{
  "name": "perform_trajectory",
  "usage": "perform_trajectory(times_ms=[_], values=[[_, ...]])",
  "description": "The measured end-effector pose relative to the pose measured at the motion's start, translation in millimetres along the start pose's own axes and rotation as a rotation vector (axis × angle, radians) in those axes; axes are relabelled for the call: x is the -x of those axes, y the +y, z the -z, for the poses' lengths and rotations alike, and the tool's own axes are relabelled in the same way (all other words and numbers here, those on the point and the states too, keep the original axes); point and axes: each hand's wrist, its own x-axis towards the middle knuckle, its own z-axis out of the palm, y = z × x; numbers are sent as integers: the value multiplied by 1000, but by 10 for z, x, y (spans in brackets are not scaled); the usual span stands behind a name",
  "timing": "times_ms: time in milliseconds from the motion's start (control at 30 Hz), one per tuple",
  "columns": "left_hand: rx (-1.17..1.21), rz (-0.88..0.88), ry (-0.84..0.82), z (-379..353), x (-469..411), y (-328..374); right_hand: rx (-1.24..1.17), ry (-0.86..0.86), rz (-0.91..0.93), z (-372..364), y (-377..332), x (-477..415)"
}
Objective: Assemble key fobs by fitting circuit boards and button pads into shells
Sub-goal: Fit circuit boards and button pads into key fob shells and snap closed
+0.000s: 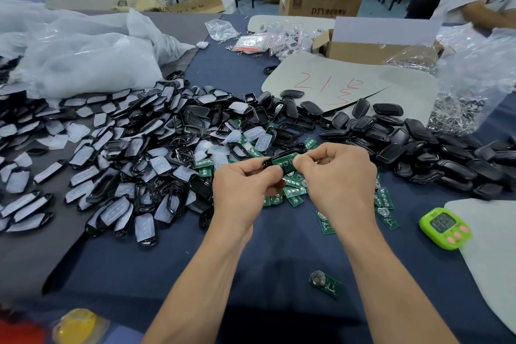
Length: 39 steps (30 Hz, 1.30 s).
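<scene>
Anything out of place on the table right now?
A lone circuit board lies on the blue cloth close to the person, well apart from the board pile farther out. Nothing else stands out.

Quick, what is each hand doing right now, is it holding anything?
Left hand: closed, holding a black plastic fob shell.
Right hand: closed, pinching a green rectangular circuit board against that shell.
</scene>
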Motion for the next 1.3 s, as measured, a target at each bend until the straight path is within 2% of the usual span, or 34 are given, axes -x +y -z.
perform_trajectory(times_ms=[133, 200, 300, 367, 567, 633, 700, 800, 867, 1100, 1200, 1300], values=[[-4, -9, 3, -7, 0, 10, 166, 138, 102, -32, -16, 74], [2, -4, -4, 1, -2, 18, 96, 148, 98, -37, 34, 73], [12, 26, -63, 16, -12, 14, -212, -90, 49, -63, 126, 23], [-32, 46, -98, 27, -20, -8, -311, -211, 40, -69, 173, -16], [-534, -156, -210, 220, -72, -60, -151, -387, 78, -56, 217, -142], [-623, -179, -288, 261, -100, -50, -105, -411, 120, -73, 184, -161], [-593, -139, -324, 300, -129, -33, -100, -418, 146, -115, 152, -161], [-411, -54, -258, 350, -162, -55, -154, -407, 144, -231, 132, -158], [-372, -35, -187, 365, -181, -95, -160, -447, 163, -318, 108, -140], [-537, -163, -62, 638, -181, -88, -74, -558, 180, -616, -8, -165], [-554, -201, -5, 763, -254, 27, -118, -528, 192, -822, -96, -93], [-541, -187, 205, 979, -347, 148, -169, -474, 193, -1063, -174, 25]])
